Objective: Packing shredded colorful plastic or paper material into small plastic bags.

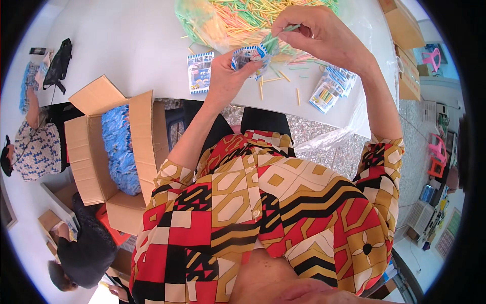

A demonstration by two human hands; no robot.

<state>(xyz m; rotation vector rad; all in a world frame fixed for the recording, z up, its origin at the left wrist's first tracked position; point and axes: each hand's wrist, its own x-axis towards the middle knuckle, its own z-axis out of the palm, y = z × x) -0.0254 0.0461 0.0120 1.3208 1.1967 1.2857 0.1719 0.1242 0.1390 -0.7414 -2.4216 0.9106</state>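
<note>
My left hand is closed round a small plastic packet with a blue-and-white striped edge, held above the table. Thin green sticks stand out of the packet's upper end. My right hand pinches a green stick between thumb and fingers, just above that end. Behind both hands lies a big clear plastic bag with a heap of green, yellow and pink sticks. A flat packet lies left of my left hand. Below my right wrist is a small pile of packets, with sticks inside.
Loose yellow sticks lie near the front edge of the white table. An open cardboard box full of blue packets stands at the left. Two people work farther left. More cartons are at the right.
</note>
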